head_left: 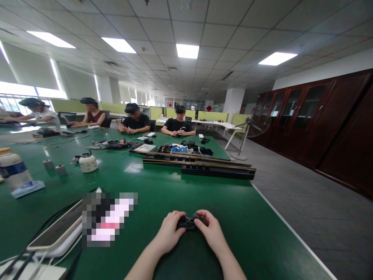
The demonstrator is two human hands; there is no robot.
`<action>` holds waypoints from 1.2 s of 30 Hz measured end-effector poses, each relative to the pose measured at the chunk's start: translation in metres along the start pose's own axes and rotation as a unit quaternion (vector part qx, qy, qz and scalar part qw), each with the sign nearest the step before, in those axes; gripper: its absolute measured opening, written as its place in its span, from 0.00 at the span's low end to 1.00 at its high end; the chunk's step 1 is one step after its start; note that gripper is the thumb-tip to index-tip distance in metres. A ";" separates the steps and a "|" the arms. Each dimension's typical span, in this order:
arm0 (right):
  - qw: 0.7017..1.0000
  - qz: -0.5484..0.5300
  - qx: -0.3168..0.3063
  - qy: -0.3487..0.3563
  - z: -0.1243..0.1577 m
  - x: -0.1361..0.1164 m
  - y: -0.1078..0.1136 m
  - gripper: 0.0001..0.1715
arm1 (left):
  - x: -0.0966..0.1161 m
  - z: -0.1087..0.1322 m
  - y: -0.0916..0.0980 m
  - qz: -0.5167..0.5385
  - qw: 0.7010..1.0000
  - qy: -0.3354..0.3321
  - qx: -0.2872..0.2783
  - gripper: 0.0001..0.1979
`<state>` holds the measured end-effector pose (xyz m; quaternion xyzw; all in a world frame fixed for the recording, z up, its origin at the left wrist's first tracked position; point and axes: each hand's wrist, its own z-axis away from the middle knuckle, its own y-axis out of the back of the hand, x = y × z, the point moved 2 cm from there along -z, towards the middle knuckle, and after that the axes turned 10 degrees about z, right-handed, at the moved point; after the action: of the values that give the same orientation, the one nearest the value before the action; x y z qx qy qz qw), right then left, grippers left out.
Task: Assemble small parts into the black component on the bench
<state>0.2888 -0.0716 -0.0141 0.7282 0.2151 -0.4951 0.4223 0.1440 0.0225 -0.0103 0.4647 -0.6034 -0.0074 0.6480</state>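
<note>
Between my hands is a small black part (188, 223), low over the green table (151, 194) near its front edge; its exact kind is too small to make out. My left hand (170, 229) is closed on its left end, thumb in front and fingers behind. On the other end, my right hand (210, 227) pinches with thumb and fingertips. Parts of the black piece are hidden by my fingers.
Ahead lie long black rails (218, 173) with thin brass-coloured rods. At left are a phone (58, 225) with cables, a white jar (88, 163) and a bottle (14, 171). Several people sit along the far side. A standing fan (247, 126) is beyond the right edge.
</note>
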 end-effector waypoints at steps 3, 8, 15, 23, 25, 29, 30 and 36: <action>0.997 -0.077 0.015 -0.017 -0.001 0.001 0.001 0.17 | -0.002 -0.001 -0.001 0.000 1.000 0.002 0.003 0.21; 0.984 -0.165 0.044 -0.053 -0.002 -0.004 0.004 0.21 | -0.003 -0.001 -0.002 0.001 1.000 0.001 0.006 0.21; 0.970 -0.216 0.071 -0.087 -0.002 -0.004 0.009 0.25 | -0.002 -0.001 -0.001 -0.004 1.000 0.000 0.004 0.21; 0.961 -0.239 0.084 -0.108 -0.001 -0.003 0.013 0.27 | 0.001 0.000 0.000 0.000 1.000 0.003 0.005 0.20; 0.959 -0.244 0.089 -0.110 -0.001 -0.002 0.013 0.26 | 0.000 0.000 -0.001 -0.001 1.000 0.003 0.005 0.20; 0.957 -0.252 0.090 -0.111 -0.002 0.002 0.013 0.26 | -0.002 0.000 -0.001 -0.003 1.000 0.002 0.006 0.20; 0.957 -0.253 0.089 -0.111 -0.002 0.003 0.012 0.26 | -0.002 0.000 -0.001 -0.002 1.000 0.002 0.006 0.20; 0.957 -0.257 0.087 -0.105 -0.003 0.006 0.012 0.24 | -0.002 0.000 -0.001 0.005 1.000 0.002 0.007 0.20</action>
<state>0.3015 -0.0763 -0.0145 0.6263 0.3052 -0.6775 0.2360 0.1445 0.0227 -0.0123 0.4662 -0.6044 0.0005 0.6460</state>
